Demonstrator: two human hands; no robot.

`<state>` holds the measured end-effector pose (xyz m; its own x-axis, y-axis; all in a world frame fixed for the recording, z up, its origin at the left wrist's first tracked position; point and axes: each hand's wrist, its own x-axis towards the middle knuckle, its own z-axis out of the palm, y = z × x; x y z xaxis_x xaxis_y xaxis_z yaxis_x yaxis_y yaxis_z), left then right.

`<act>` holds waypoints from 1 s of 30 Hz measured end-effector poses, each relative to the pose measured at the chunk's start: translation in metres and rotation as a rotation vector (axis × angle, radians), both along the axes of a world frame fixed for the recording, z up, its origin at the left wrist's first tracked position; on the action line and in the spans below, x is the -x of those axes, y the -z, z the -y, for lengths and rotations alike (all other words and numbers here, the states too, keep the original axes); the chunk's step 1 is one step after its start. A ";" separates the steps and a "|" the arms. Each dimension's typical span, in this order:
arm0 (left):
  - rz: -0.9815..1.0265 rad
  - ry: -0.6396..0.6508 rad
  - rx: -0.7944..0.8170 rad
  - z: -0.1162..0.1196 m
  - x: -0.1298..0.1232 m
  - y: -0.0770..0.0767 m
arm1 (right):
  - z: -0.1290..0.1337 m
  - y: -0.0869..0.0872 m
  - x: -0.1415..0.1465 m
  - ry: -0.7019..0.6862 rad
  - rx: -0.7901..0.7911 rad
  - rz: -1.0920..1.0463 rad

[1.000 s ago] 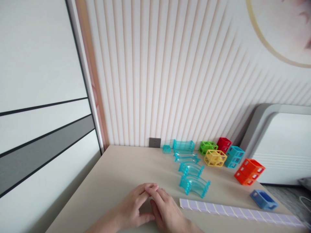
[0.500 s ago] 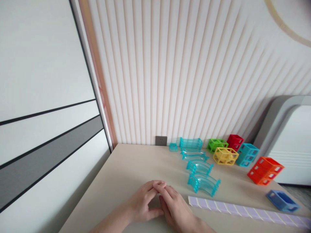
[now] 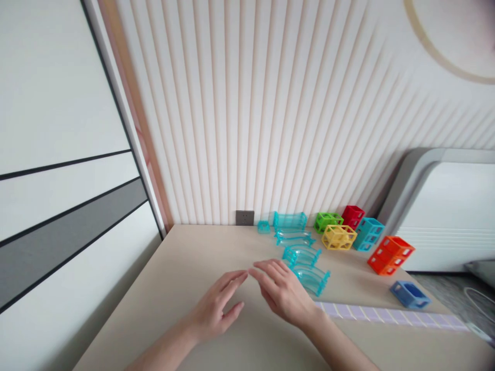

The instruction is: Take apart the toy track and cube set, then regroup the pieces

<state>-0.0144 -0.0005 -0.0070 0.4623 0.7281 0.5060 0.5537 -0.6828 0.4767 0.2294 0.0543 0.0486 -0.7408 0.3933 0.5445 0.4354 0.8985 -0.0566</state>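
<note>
Over the beige table, my left hand is open and holds nothing, its thumb apart from its fingers. My right hand is open too, palm down and empty, its fingertips close to those of my left hand. Just beyond my right hand lies a curved clear teal track piece, partly covered by it. Behind that are another curved piece, a low piece and a straight one. A purple segmented strip runs rightward from near my right wrist.
Along the back right stand green, yellow, red and light blue open-frame blocks. Farther right are an orange block and a blue one. A small teal piece sits near the wall socket.
My hands, earlier touching with fingers overlapped, have moved apart and opened. The view has shifted, so the table items appear farther left and slightly higher.
</note>
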 end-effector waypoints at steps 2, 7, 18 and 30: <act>-0.027 0.001 -0.022 -0.001 0.000 -0.002 | -0.013 -0.008 -0.021 0.139 -0.025 -0.082; -0.049 -0.004 -0.060 -0.002 -0.001 -0.004 | -0.033 -0.010 -0.085 0.435 0.080 -0.255; -0.043 0.018 -0.073 -0.003 -0.004 -0.002 | -0.022 0.000 -0.124 0.483 0.214 0.214; -0.021 -0.008 -0.072 -0.002 -0.002 -0.005 | -0.028 -0.010 -0.099 0.633 0.420 0.452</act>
<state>-0.0129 0.0015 -0.0017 0.4676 0.6944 0.5469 0.5692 -0.7099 0.4148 0.3285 0.0822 0.0589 -0.4259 0.9043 -0.0296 0.9046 0.4251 -0.0306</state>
